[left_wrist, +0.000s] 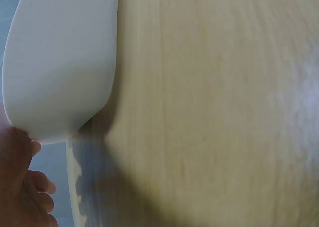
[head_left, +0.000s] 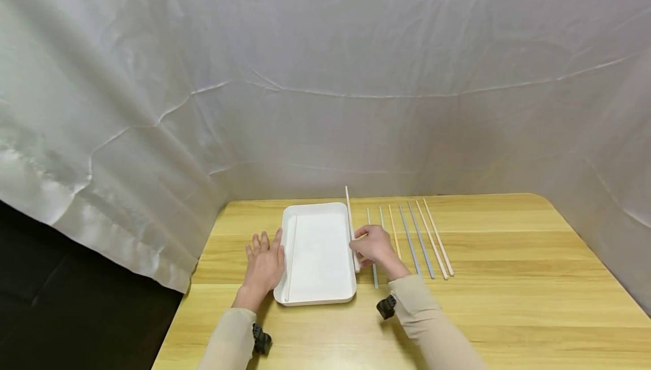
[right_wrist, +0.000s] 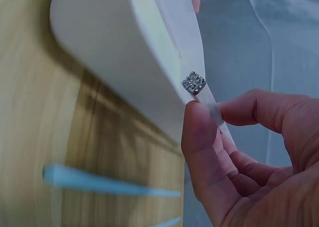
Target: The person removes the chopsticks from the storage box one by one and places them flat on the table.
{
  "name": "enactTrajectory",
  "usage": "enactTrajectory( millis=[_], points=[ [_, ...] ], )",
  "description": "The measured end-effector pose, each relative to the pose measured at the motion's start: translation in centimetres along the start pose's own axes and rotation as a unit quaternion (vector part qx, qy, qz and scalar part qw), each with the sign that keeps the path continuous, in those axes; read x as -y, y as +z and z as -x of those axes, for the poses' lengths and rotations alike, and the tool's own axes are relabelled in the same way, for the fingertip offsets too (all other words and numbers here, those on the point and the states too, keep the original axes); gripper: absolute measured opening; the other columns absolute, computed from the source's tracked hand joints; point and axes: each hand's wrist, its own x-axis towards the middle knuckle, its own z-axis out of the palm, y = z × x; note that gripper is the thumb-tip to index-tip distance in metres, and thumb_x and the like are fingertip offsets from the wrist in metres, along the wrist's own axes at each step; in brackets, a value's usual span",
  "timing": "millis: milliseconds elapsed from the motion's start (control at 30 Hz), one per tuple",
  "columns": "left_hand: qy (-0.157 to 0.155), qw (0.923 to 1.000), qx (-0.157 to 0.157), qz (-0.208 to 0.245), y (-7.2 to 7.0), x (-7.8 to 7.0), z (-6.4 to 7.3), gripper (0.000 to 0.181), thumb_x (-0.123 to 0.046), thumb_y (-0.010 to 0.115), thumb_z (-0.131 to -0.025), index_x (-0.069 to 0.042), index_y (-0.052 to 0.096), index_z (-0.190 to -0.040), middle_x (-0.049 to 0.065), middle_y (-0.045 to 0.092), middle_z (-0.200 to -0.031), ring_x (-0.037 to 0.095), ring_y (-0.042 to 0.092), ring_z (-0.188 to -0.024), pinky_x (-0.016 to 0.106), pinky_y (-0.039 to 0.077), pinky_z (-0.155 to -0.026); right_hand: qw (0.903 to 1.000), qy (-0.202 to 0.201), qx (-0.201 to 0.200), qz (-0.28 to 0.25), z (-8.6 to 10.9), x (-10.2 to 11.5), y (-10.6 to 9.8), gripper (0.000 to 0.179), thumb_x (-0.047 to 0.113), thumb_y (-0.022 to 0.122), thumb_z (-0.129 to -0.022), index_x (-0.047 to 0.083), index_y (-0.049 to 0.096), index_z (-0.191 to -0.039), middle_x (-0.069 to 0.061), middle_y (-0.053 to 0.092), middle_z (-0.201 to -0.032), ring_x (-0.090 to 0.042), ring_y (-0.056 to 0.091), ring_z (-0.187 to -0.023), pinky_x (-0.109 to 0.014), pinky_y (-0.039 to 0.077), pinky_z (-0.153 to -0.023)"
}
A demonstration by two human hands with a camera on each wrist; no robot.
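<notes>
My right hand (head_left: 373,244) pinches a whitish chopstick (head_left: 349,212) between thumb and fingers, over the right rim of a white tray (head_left: 324,300). Its square, grey-speckled end (right_wrist: 194,83) points toward the camera in the right wrist view. Another whitish chopstick (head_left: 291,257) lies lengthwise inside the tray along the left wall. On the left side of the tray, my left hand (head_left: 264,265) rests against the rim with fingers spread and fairly straight. Only part of that hand (left_wrist: 20,179) shows in the left wrist view, beside the tray's outer wall (left_wrist: 62,67).
To the right of the tray, several chopsticks lie in a row on the wooden table (head_left: 508,246): light blue (head_left: 374,274), yellow (head_left: 391,220), grey-blue (head_left: 421,240) and pale pink (head_left: 439,238). A grey curtain (head_left: 356,133) hangs behind the table's far edge.
</notes>
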Motion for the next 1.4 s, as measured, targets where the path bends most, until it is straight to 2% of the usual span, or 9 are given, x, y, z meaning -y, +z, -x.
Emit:
enactTrajectory(
  millis=[333, 767, 900, 1167, 1300, 1400],
  points=[
    [0.001, 1.0000, 0.000, -0.002, -0.1, 0.0, -0.1, 0.055, -0.029, 0.033, -0.114, -0.011, 0.032, -0.166, 0.041, 0.029, -0.164, 0.063, 0.019, -0.154, 0.079, 0.014, -0.123, 0.9996, 0.015, -0.022, -0.005, -0.7, -1.7, -3.9, 0.030, 0.005, 0.065, -0.090, -0.002, 0.067, -0.118, -0.009, 0.065, -0.074, -0.017, 0.063, -0.063, -0.037, 0.064, -0.058],
    [0.001, 1.0000, 0.003, -0.001, 0.0, -0.1, -0.1, 0.055, -0.028, 0.034, -0.115, -0.011, 0.032, -0.167, 0.041, 0.028, -0.164, 0.063, 0.019, -0.154, 0.079, 0.014, -0.123, 0.9991, 0.028, -0.031, 0.008, 0.0, -4.3, -9.2, 0.034, 0.007, 0.063, -0.093, -0.005, 0.060, -0.125, -0.010, 0.066, -0.083, -0.018, 0.063, -0.067, -0.036, 0.064, -0.060],
    [0.001, 1.0000, 0.001, 0.001, 0.0, 0.0, -0.1, 0.054, -0.027, 0.034, -0.114, -0.011, 0.032, -0.166, 0.041, 0.028, -0.164, 0.063, 0.019, -0.154, 0.079, 0.014, -0.122, 0.9986, 0.032, -0.040, 0.010, 0.1, -5.0, -10.7, 0.034, 0.008, 0.064, -0.092, -0.006, 0.061, -0.123, -0.009, 0.066, -0.079, -0.017, 0.063, -0.064, -0.038, 0.064, -0.061],
    [0.000, 1.0000, 0.001, 0.007, 0.0, 0.0, -0.1, 0.055, -0.028, 0.034, -0.114, -0.011, 0.032, -0.167, 0.040, 0.027, -0.165, 0.062, 0.018, -0.155, 0.079, 0.013, -0.123, 0.9969, 0.046, -0.056, 0.028, 0.3, -6.1, -13.1, 0.039, 0.010, 0.065, -0.092, -0.007, 0.059, -0.127, -0.007, 0.066, -0.074, -0.016, 0.064, -0.063, -0.036, 0.064, -0.060],
    [-0.002, 1.0000, 0.001, 0.008, 0.0, 0.0, -0.1, 0.055, -0.030, 0.034, -0.114, -0.012, 0.032, -0.167, 0.039, 0.027, -0.165, 0.062, 0.018, -0.155, 0.078, 0.013, -0.123, 0.9968, 0.046, -0.064, 0.017, 0.3, -6.8, -14.3, 0.037, 0.008, 0.064, -0.092, -0.008, 0.059, -0.126, -0.005, 0.065, -0.071, -0.014, 0.062, -0.061, -0.035, 0.062, -0.058],
    [-0.001, 1.0000, 0.002, 0.007, 0.0, 0.1, -0.1, 0.055, -0.030, 0.034, -0.114, -0.012, 0.032, -0.167, 0.040, 0.027, -0.165, 0.062, 0.018, -0.155, 0.078, 0.013, -0.123, 0.9966, 0.041, -0.066, 0.029, 0.2, -7.3, -15.1, 0.038, 0.008, 0.064, -0.094, -0.010, 0.060, -0.126, -0.005, 0.065, -0.069, -0.014, 0.063, -0.060, -0.035, 0.062, -0.056]
  ],
)
